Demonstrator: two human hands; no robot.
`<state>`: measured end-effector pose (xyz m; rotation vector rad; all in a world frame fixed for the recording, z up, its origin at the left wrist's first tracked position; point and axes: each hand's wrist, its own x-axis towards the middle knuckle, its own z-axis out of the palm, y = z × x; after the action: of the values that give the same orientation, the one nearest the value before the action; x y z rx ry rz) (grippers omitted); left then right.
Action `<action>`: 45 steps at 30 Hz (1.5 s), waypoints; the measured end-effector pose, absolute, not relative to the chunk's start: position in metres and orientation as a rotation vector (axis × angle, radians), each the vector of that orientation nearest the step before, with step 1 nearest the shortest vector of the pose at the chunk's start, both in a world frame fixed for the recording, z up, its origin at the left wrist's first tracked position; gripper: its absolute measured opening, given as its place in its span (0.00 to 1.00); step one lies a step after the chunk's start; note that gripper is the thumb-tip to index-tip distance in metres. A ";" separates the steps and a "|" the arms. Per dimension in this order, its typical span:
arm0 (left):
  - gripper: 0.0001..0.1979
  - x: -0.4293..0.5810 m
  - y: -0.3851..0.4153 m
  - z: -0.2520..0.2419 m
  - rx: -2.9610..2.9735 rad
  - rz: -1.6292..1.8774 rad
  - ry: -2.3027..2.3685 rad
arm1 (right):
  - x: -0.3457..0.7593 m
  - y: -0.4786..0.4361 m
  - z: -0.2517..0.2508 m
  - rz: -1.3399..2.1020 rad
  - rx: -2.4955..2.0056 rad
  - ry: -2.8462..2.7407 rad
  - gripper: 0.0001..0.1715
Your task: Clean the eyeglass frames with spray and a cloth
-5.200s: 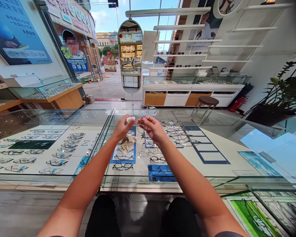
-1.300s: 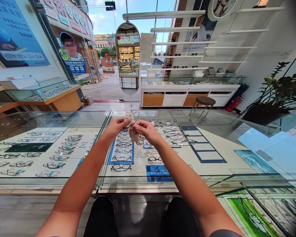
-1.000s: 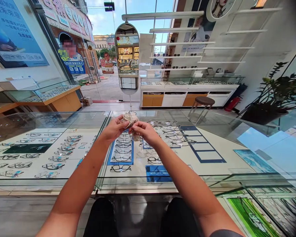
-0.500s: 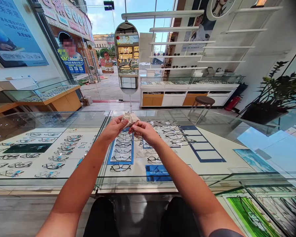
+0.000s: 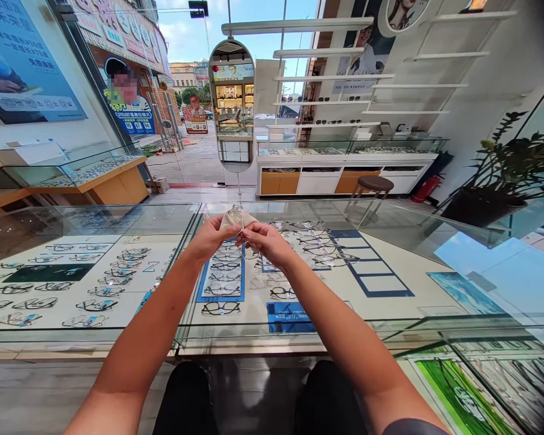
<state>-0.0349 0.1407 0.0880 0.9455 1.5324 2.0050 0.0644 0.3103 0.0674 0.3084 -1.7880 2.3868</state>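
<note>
Above the glass counter, my left hand (image 5: 212, 237) is closed, pinching a beige cleaning cloth (image 5: 234, 221) between thumb and fingers. Thin wire parts of a pair of eyeglasses (image 5: 237, 208) stick out beyond the cloth's top edge. My right hand (image 5: 267, 243) meets the left one at the cloth, its fingertips closed on the eyeglasses and a fold of the cloth. Most of the eyeglasses is hidden by cloth and fingers. Beneath the hands, rows of spectacle frames (image 5: 226, 266) lie on a blue-edged tray inside the counter.
The glass display counter (image 5: 254, 347) spans the front, with more frames (image 5: 124, 266) at left and a blue card (image 5: 288, 317). A green-backed display (image 5: 457, 399) stands at lower right. Beyond are an oval mirror (image 5: 232, 109), a stool (image 5: 375, 183) and a potted plant (image 5: 489, 187).
The cloth has spread and shifted between my fingers, and my left thumb has moved down and right toward the right fingertips. Both arms stay in nearly the same place.
</note>
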 end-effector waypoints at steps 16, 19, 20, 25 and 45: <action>0.26 -0.025 0.144 0.090 1.094 2.125 1.818 | 0.066 0.312 0.069 2.324 0.428 -1.949 0.26; 0.29 -0.027 0.145 0.091 1.137 2.124 1.825 | 0.067 0.313 0.070 2.300 0.400 -1.949 0.27; 0.29 -0.029 0.144 0.091 1.147 2.107 1.821 | 0.068 0.314 0.071 2.298 0.389 -1.944 0.27; 0.27 -0.044 0.131 0.093 1.259 1.884 1.681 | 0.073 0.317 0.078 2.413 0.308 -1.857 0.25; 0.29 -0.031 0.141 0.091 1.182 2.065 1.770 | 0.074 0.313 0.078 2.430 0.371 -1.888 0.27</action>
<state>-0.0315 0.1413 0.0906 1.1823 1.7700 2.0650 0.0735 0.3129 0.0783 0.3709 -1.8878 2.4295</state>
